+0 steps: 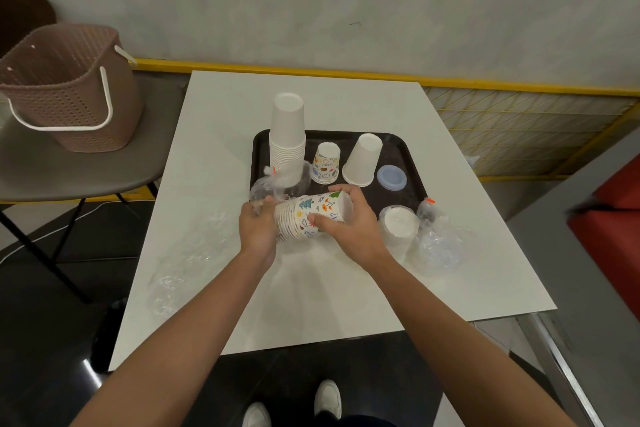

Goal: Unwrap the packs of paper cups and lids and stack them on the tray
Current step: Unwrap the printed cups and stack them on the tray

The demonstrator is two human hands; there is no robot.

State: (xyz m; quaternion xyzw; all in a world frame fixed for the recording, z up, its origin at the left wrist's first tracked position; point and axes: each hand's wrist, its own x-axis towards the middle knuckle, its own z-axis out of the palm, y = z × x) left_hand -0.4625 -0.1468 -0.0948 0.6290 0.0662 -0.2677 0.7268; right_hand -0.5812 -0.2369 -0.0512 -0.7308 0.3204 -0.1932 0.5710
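On the chair left of the counter (pixel 311 305), a brown woven-look plastic basket (pixel 65 87) with white handles is standing; its inside is not showing. Near the counter's left edge, a crumpled clear wrap (pixel 183 263) is lying flat.

The dark tray (pixel 408 149), with rounded corners, is sitting at the middle of the counter. On its far-left corner a tall white cup stack (pixel 287 135) is standing upside down, with loose clear plastic (pixel 273 184) bunching around its base.

Over the tray's near edge, both hands are holding the printed cup stack (pixel 304 222) on its side. The left hand (pixel 256 229) is gripping the wide rim end with fingers curled. The right hand (pixel 349 222) is clamping the narrow end, thumb on the side and fingers over the top.

Behind them on the tray, a printed cup (pixel 325 163), a white cup (pixel 363 159) and a pale blue lid (pixel 391 177) are standing apart in a row, both cups upside down.

Just off the tray's near-right corner, a pack of white lids (pixel 398 225) is resting, with opened clear film (pixel 436 243) beside it near the counter's right edge. The counter's near part is staying bare and smooth.
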